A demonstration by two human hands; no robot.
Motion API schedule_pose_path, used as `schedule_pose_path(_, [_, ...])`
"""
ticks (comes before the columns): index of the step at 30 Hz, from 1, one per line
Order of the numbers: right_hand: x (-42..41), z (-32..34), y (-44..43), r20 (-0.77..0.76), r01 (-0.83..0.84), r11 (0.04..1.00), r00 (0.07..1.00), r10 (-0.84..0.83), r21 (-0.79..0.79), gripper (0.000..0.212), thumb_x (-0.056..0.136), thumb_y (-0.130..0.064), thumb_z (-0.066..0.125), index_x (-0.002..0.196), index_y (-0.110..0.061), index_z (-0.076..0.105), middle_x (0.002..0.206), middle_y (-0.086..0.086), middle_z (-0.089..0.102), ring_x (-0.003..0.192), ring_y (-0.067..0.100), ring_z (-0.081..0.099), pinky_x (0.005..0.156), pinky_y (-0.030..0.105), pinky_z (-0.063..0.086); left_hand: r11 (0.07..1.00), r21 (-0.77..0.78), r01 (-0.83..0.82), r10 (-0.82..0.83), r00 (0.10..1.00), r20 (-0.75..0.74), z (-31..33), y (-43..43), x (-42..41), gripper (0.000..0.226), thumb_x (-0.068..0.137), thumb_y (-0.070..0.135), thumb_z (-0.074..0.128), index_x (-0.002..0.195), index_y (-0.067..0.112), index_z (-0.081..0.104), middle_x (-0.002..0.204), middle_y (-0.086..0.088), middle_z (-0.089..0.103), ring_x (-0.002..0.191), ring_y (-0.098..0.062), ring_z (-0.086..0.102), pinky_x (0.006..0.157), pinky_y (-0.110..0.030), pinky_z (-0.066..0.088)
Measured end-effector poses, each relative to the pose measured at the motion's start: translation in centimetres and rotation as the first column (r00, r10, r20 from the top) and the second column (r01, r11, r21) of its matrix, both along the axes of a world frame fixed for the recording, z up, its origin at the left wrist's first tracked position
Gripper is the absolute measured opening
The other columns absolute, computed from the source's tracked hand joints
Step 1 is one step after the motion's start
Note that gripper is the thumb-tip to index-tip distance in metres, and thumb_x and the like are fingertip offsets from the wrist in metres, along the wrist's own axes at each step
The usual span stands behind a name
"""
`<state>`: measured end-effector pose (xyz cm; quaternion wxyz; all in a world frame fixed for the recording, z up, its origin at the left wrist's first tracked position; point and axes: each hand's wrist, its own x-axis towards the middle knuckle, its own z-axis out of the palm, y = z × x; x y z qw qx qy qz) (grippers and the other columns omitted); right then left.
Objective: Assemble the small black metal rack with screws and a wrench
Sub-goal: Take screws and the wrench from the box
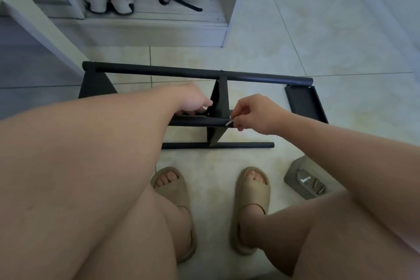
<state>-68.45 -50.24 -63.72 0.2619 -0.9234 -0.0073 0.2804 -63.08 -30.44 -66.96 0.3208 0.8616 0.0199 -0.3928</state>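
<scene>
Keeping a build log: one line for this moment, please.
left hand grips rack | right hand pinches thin silver tool at middle bar | hardware tray on floor

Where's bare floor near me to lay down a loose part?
Bare tile between the nearest bar and the slippers, and beyond the top bar, right of the cabinet. Crowded at the centre panel: left hand grips it, right hand pinches the wrench.

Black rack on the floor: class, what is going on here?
A person bends over a partly built black metal rack on the floor. The left hand holds it by the middle panel; the right hand pinches a thin silvery wrench at the middle bar. A loose black panel and a grey box of screws lie to the right.
</scene>
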Motion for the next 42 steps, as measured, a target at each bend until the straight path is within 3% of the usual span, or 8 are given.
schedule_pose_path(5, [0.0,-0.4,-0.6,-0.008,-0.004,0.998,1.0,0.005,0.059,0.012,0.088,-0.005,0.069,0.083,-0.016,0.068,0.068,-0.005,0.074,0.069,0.009,0.071,0.083,0.04,0.06,0.999,-0.053,0.006,-0.012,0.994,-0.107,-1.6,-1.1,0.8,0.028,0.096,0.047,0.056,0.103,0.026,0.073,0.096,0.02,0.074,0.096,-0.012,0.065,0.081,-0.033,0.044])
schedule_pose_path(9, [-0.3,-0.4,-0.8,0.01,-0.001,0.998,1.0,0.001,0.063,0.014,0.09,-0.01,0.07,0.083,-0.021,0.066,0.071,-0.005,0.075,0.068,0.004,0.068,0.065,0.024,0.047,0.994,-0.11,0.012,-0.03,0.987,-0.159,-2.8,-1.9,0.9,0.02,0.097,0.041,0.06,0.095,0.024,0.071,0.105,0.012,0.072,0.11,-0.015,0.06,0.09,-0.03,0.043])
schedule_pose_path(14, [-0.8,-0.5,-0.4,0.044,-0.053,0.998,0.998,0.051,0.034,0.01,0.089,-0.012,0.071,0.083,-0.018,0.067,0.069,-0.006,0.073,0.055,-0.006,0.059,0.05,0.01,0.038,0.996,-0.022,0.087,-0.089,0.99,-0.113,-2.6,-2.4,0.7,0.039,0.092,0.045,0.064,0.11,0.012,0.072,0.116,-0.01,0.071,0.116,-0.031,0.064,0.107,-0.048,0.044])
schedule_pose_path(19, [-1.5,-0.4,0.4,0.062,-0.194,0.978,0.978,0.199,-0.07,0.015,0.091,-0.015,0.073,0.083,-0.022,0.062,0.078,-0.003,0.072,0.072,0.01,0.064,0.066,0.028,0.047,0.993,-0.003,0.121,-0.121,0.989,-0.089,-2.3,-2.5,0.5,0.037,0.095,0.044,0.06,0.11,0.013,0.075,0.109,-0.007,0.074,0.112,-0.03,0.066,0.105,-0.045,0.047])
schedule_pose_path(28, [-1.9,-1.1,0.4,0.098,-0.18,0.98,0.977,0.187,-0.08,0.01,0.092,-0.014,0.072,0.089,-0.018,0.064,0.088,0.004,0.073,0.077,0.019,0.06,0.054,0.013,0.042,0.995,0.007,0.098,-0.097,0.992,-0.085,-2.5,-2.5,0.6,0.045,0.093,0.046,0.064,0.126,0.016,0.067,0.126,-0.005,0.067,0.118,-0.03,0.061,0.109,-0.045,0.043])
schedule_pose_path(31, [-1.8,-1.4,0.5,0.106,-0.168,0.982,0.979,0.176,-0.084,0.005,0.093,-0.014,0.071,0.093,-0.013,0.067,0.09,0.009,0.074,0.081,0.024,0.064,0.066,0.029,0.051,0.993,-0.063,0.1,-0.11,0.977,-0.181,-2.4,-2.6,0.4,0.037,0.1,0.042,0.055,0.118,0.013,0.07,0.108,-0.008,0.076,0.111,-0.026,0.068,0.109,-0.044,0.043])
schedule_pose_path(35, [-1.5,-1.9,0.6,0.115,-0.116,0.992,0.986,0.12,-0.04,0.006,0.093,-0.011,0.07,0.089,-0.014,0.067,0.085,0.009,0.074,0.059,0.008,0.054,0.044,0.01,0.037,0.992,-0.096,0.083,-0.102,0.971,-0.216,-2.3,-2.7,0.3,0.038,0.101,0.042,0.054,0.121,0.013,0.067,0.111,-0.009,0.075,0.107,-0.023,0.071,0.109,-0.042,0.044])
schedule_pose_path(42, [-1.1,-2.5,1.1,0.092,-0.05,0.999,0.994,0.05,-0.001,0.024,0.091,-0.012,0.071,0.074,-0.023,0.059,0.079,0.003,0.074,0.052,-0.001,0.057,0.042,0.009,0.035,0.99,-0.124,0.061,-0.09,0.966,-0.241,-2.3,-2.9,0.4,0.037,0.102,0.038,0.053,0.125,0.011,0.066,0.114,-0.007,0.073,0.101,-0.023,0.072,0.102,-0.037,0.049])
